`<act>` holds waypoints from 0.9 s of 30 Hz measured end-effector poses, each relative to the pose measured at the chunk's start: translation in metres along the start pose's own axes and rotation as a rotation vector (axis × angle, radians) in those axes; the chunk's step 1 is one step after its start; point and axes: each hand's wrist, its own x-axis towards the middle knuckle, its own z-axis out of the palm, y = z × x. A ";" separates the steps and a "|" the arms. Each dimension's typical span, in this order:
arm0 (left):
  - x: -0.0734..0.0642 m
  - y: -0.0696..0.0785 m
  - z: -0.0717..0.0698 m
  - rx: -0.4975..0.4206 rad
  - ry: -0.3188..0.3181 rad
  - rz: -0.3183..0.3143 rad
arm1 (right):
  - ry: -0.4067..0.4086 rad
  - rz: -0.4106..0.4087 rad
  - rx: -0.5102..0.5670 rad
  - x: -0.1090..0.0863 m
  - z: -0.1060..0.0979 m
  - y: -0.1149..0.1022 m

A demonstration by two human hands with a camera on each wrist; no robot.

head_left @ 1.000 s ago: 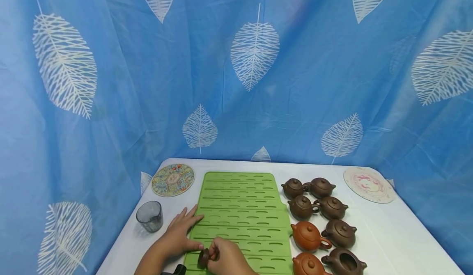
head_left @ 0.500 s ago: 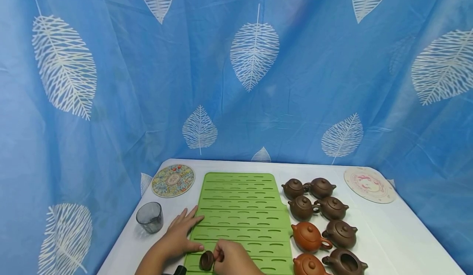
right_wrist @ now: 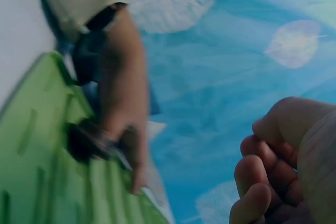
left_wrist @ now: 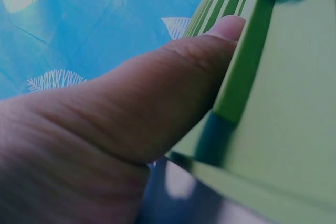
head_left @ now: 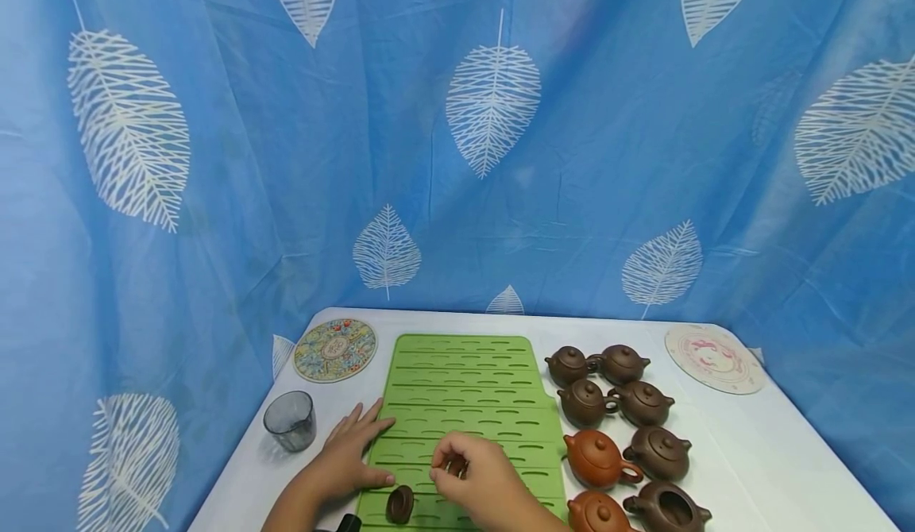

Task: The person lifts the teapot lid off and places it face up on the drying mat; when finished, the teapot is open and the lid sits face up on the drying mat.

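A small round dark brown teapot lid (head_left: 399,504) stands tipped on the green slotted mat (head_left: 465,405), near its front left. My left hand (head_left: 350,452) rests with spread fingers on the mat's left edge; its thumb (left_wrist: 173,82) points toward the lid, apart from it. To the right of the lid, above the mat, my right hand (head_left: 475,472) holds nothing, its fingers (right_wrist: 252,169) loosely curled. An uncovered dark brown teapot (head_left: 658,508) sits at the front right, its round opening showing.
Right of the mat stand several lidded teapots, dark brown (head_left: 658,451) and orange-brown (head_left: 595,458). A grey glass cup (head_left: 290,421) and a patterned round mat (head_left: 334,349) lie to the left. A pale round mat (head_left: 715,359) is at the back right.
My right hand has let go of the teapot lid and moved up and to the right. The lid stays on the mat; my left hand has not moved.
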 end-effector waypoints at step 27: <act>0.001 -0.003 0.002 -0.006 -0.004 -0.006 | 0.167 0.215 -0.168 -0.100 -0.138 0.031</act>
